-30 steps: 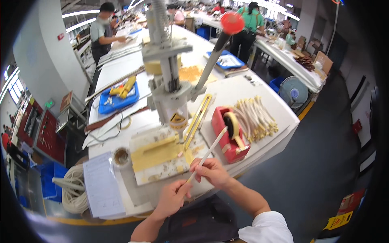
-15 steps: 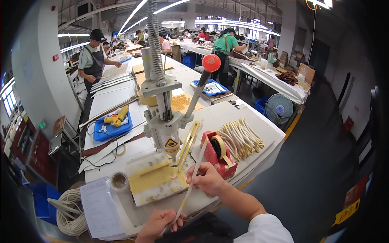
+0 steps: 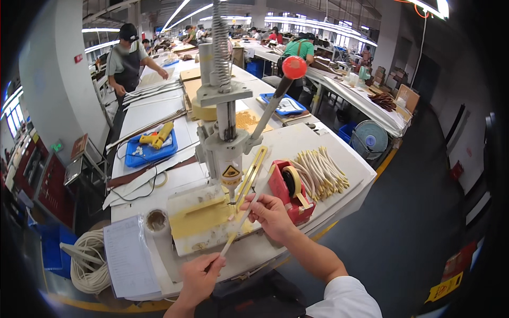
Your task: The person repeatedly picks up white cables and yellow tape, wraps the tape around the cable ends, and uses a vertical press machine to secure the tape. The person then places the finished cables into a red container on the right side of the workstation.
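A pale, thin cord (image 3: 237, 231) with a yellowish patch near its lower part slants between my two hands. My left hand (image 3: 199, 278) pinches its lower end between thumb and fingers, close to the table's front edge. Higher up, my right hand (image 3: 271, 214) grips the cord with thumb and fingertips. Just beyond that hand stands a hand-lever press (image 3: 225, 164) with a red ball knob (image 3: 294, 67). Its narrow tip points down at a white base block covered with yellow tape (image 3: 199, 225). Beside my right hand sits a red tape dispenser (image 3: 302, 212) holding a roll of tape.
A bundle of similar cords (image 3: 324, 172) lies right of the dispenser. On the left are a tape roll (image 3: 157, 221), a paper sheet (image 3: 127, 259), a coil of cord (image 3: 90, 270) and a blue tray (image 3: 151, 152) with a yellow glue gun. A co-worker (image 3: 127, 63) stands far left.
The view has shifted slightly, so the bench sits higher and further right. My right hand has moved a little toward the press. My left fingers have changed their hold on the cord's lower end.
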`<move>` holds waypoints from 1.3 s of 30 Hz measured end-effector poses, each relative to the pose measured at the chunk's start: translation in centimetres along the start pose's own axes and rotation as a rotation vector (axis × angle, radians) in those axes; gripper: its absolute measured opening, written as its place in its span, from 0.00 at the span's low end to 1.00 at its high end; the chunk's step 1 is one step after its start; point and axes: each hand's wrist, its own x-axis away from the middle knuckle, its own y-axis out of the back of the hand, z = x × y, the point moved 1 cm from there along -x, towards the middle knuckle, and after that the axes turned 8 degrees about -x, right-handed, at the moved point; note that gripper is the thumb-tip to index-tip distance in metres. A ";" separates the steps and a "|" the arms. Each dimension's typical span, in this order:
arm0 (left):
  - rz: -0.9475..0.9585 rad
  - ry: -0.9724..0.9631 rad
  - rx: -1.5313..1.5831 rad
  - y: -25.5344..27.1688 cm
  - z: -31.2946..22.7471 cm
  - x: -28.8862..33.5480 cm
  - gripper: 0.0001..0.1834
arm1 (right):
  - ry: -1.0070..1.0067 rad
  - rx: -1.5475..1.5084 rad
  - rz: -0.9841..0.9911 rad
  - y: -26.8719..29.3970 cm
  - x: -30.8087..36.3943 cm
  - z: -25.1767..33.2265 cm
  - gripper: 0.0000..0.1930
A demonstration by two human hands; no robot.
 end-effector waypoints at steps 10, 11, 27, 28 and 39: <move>-0.153 -0.251 -0.422 -0.5 2.5 -1.4 0.05 | 0.013 0.354 -0.294 2.4 -1.7 -3.7 0.19; -0.158 -0.258 -0.456 -0.8 2.8 -1.4 0.06 | 0.022 0.418 -0.313 2.5 -1.9 -4.0 0.20; -0.145 -0.361 -0.674 -1.5 6.0 -6.4 0.05 | 0.188 1.557 -0.205 4.9 -7.5 -4.1 0.15; -0.137 -0.348 -0.686 -1.4 6.2 -6.3 0.05 | 0.168 1.573 -0.207 4.2 -7.5 -4.1 0.12; -0.143 -0.419 -0.727 -1.3 6.3 -7.0 0.11 | 0.108 1.603 -0.202 3.6 -7.7 -3.6 0.13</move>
